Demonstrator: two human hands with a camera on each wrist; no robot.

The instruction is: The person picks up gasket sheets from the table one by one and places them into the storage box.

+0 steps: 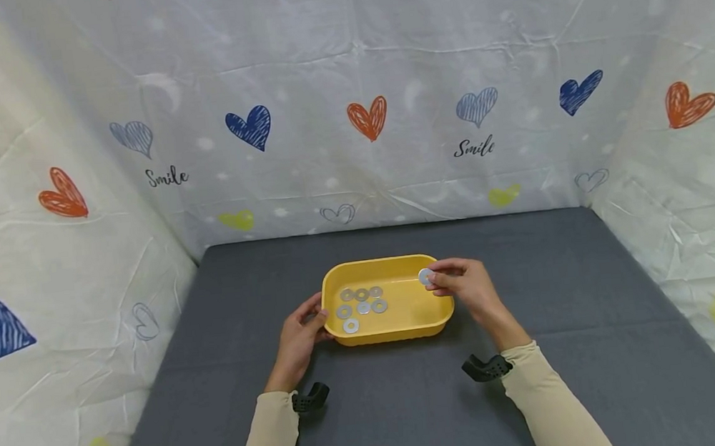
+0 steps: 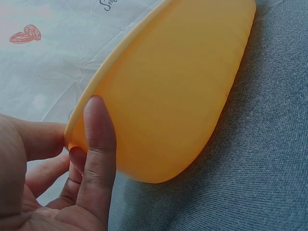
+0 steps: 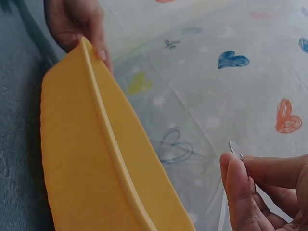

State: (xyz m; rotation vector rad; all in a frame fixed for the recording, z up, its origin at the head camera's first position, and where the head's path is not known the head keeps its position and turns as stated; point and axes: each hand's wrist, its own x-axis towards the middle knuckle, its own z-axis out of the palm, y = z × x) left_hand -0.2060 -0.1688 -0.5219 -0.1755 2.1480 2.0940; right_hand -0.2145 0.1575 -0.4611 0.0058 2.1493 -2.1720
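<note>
A shallow yellow plastic tray point(image 1: 414, 314) rests on the grey cloth. My left hand point(image 1: 298, 342) grips its left end, the rim point(image 2: 98, 72) between thumb and fingers in the left wrist view. Several flat silver washers point(image 1: 374, 308) lie in loose rows in the tray's left half. Over the tray's right end, my right hand point(image 1: 472, 291) pinches one more washer point(image 1: 424, 276) between thumb and fingertips. The right wrist view shows this washer point(image 3: 233, 147) nearly edge-on, above the level of the tray's rim.
Grey cloth point(image 1: 389, 414) covers the table. White sheets point(image 1: 416, 160) printed with hearts and "Smile" stand close behind the table and along both sides. Each wrist wears a black band point(image 1: 310, 398) at the cuff of a beige sleeve point(image 1: 265, 440).
</note>
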